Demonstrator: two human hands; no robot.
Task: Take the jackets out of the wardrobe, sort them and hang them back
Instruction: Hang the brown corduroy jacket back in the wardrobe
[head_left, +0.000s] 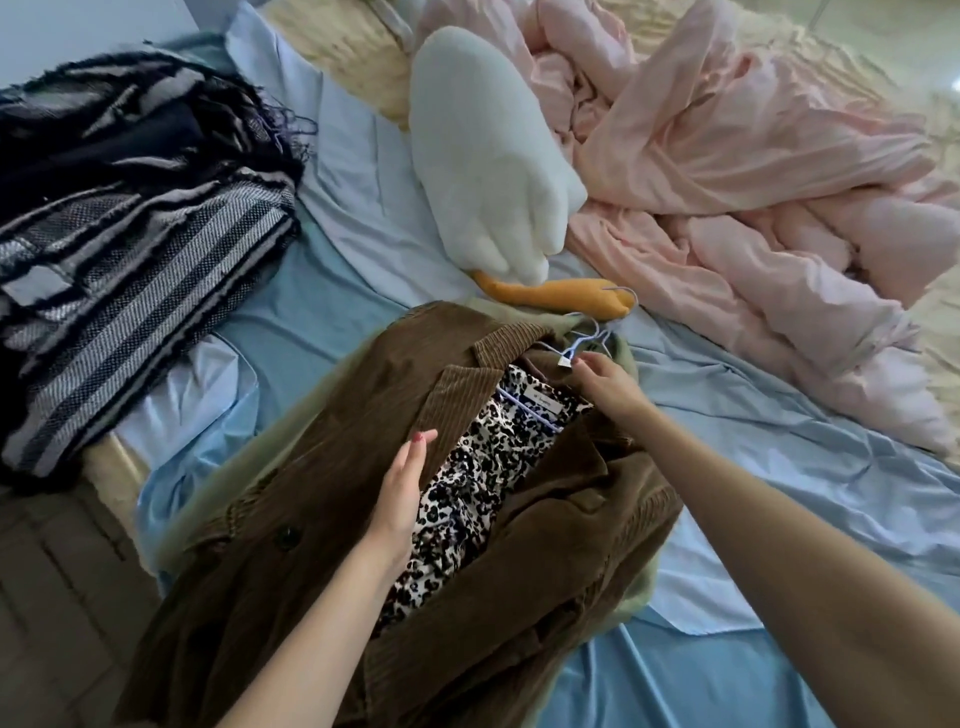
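Note:
A brown corduroy jacket (322, 447) with a leopard-print lining (467, 483) lies open on the bed, on top of a pale green garment (244, 467). A white wire hanger (582, 343) sticks out at its collar. My left hand (400, 493) rests with straight fingers on the jacket's left front panel, at the lapel edge. My right hand (608, 384) pinches the hanger near its neck, by the collar. A black, grey and white striped woven jacket (135, 280) lies in a pile at the left edge of the bed.
The bed has a light blue sheet (779, 467). A crumpled pink duvet (753, 197) fills the upper right. A white plush toy (488, 156) with an orange foot (561, 299) lies just beyond the jacket. Brown floor tiles (52, 597) show at the lower left.

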